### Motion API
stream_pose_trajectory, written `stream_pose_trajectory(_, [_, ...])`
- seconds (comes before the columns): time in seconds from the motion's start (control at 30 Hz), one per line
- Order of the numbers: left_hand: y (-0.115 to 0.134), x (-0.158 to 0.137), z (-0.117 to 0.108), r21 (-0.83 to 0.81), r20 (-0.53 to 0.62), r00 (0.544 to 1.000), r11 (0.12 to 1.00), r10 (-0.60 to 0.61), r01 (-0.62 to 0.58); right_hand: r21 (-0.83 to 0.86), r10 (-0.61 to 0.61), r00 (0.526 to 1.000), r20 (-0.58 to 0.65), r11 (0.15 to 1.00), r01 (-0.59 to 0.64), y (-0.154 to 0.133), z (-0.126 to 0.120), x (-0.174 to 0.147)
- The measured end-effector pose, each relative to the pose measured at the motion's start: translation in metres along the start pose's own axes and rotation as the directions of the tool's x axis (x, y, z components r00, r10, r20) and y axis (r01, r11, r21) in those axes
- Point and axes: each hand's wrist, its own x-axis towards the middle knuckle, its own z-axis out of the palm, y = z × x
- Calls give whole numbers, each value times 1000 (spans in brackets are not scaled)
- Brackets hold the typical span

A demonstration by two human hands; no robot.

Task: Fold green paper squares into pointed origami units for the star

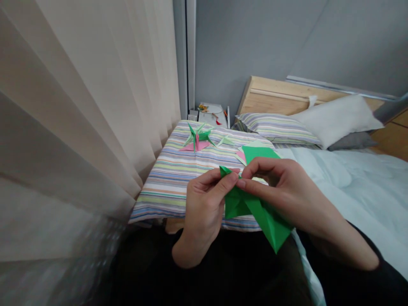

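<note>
Both hands pinch a partly folded sheet of green origami paper above my lap. My left hand grips its upper left part between thumb and fingers, where a small pointed tip sticks up. Thumb and forefinger of my right hand close on the paper's top edge, close beside the left thumb. Creased flaps hang down below, one ending in a point. Beyond the hands, a stack of flat origami paper, green on top with pink and pale green edges, lies on the striped cloth.
Folded green and pink paper cranes sit at the cloth's far left, a pale green folded piece beside them. A small white stand holds little items behind. Pillows and a pale quilt are right; a curtain hangs left.
</note>
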Motion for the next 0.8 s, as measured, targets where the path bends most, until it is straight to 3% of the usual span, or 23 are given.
stream_pose_trajectory(0.4, [6,3,-3,-3,-34,998,999,50,-50,-233,-56,996,-67,972,39,-21,1,-11])
stream_pose_trajectory(0.8, [8,0,-1,2,-49,998,1000,29,-29,-255,-51,998,-31,966,42,-16,-1,-12])
